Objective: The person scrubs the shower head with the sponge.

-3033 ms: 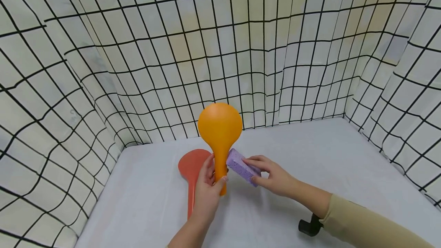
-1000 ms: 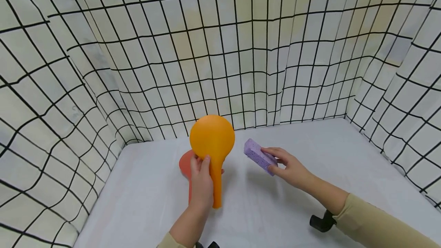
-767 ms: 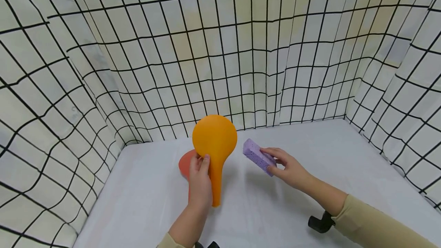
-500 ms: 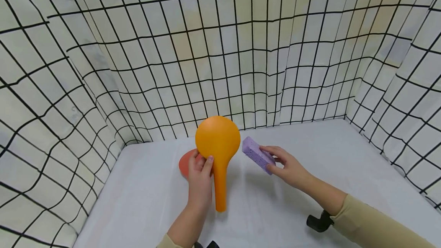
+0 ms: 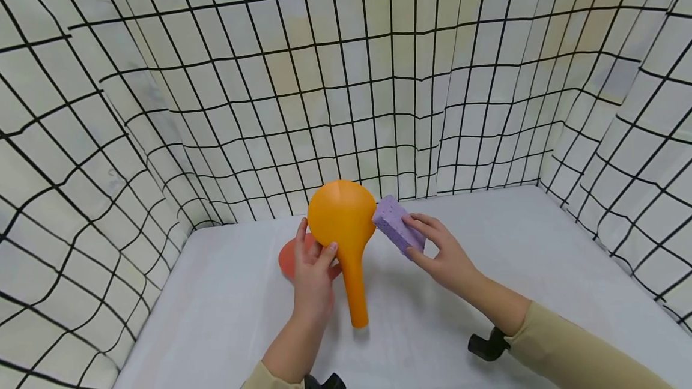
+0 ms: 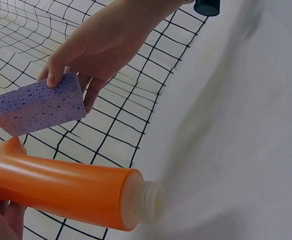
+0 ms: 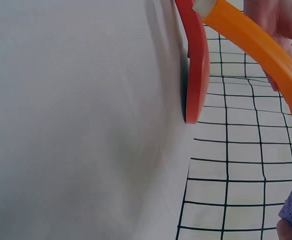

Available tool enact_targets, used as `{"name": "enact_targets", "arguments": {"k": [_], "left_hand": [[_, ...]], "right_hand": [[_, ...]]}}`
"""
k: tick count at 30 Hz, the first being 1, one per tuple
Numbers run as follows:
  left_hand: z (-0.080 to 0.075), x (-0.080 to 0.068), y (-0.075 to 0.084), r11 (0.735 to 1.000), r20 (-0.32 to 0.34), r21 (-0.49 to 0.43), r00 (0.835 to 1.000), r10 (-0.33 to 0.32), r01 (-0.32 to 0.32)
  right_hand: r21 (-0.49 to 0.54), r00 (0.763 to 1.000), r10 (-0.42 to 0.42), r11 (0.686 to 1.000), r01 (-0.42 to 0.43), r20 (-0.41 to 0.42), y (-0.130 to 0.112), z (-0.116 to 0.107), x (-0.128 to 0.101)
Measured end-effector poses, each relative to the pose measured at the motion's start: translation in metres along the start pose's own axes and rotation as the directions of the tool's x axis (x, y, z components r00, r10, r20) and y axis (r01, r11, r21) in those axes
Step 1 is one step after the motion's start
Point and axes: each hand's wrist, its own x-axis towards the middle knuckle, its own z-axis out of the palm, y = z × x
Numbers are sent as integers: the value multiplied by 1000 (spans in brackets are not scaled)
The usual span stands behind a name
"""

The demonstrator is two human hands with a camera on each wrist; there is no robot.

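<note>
Orange plastic fills my left hand (image 5: pixel 312 269): I grip the orange flask (image 5: pixel 344 227) just under its round bulb, fingers and thumb curled round the top of the neck, the bulb up at twelve o'clock and the open threaded mouth pointing down toward six. Half a second ago the neck hung nearly straight; now it slants toward five o'clock and the bulb sits a touch farther from me. My right hand (image 5: pixel 440 251) pinches the purple sponge (image 5: pixel 397 232) between thumb and fingertips. A second ago the sponge was well apart from the flask, out at three o'clock; since then I have brought it in, and its far end now touches the bulb's right side. The left wrist view shows the sponge just above the neck, near the bulb end. Under my left hand, at nine o'clock from the flask, the red paddle (image 5: pixel 292 257) lies flat on the white table (image 5: pixel 540 245), where it lay before.
</note>
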Motion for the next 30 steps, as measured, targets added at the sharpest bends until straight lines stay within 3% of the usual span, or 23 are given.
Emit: {"name": "enact_targets", "arguments": {"k": [9,16,25,30], "left_hand": [[6,3,4,994,6,-109,1000,-2,3],[7,4,6,995,-1,-103,1000,11,-11],[9,7,10,996,-38,-88,999,5,-9],[8,10,13,997,-82,-75,997,-7,1]], "right_hand": [[-184,995,-95,979,92,-10,-9,15,9],[-282,980,-194,939,196,38,-9,22,5],[-349,931,-343,864,364,121,-8,27,-2],[-342,870,-458,800,493,182,0,27,-5]]}}
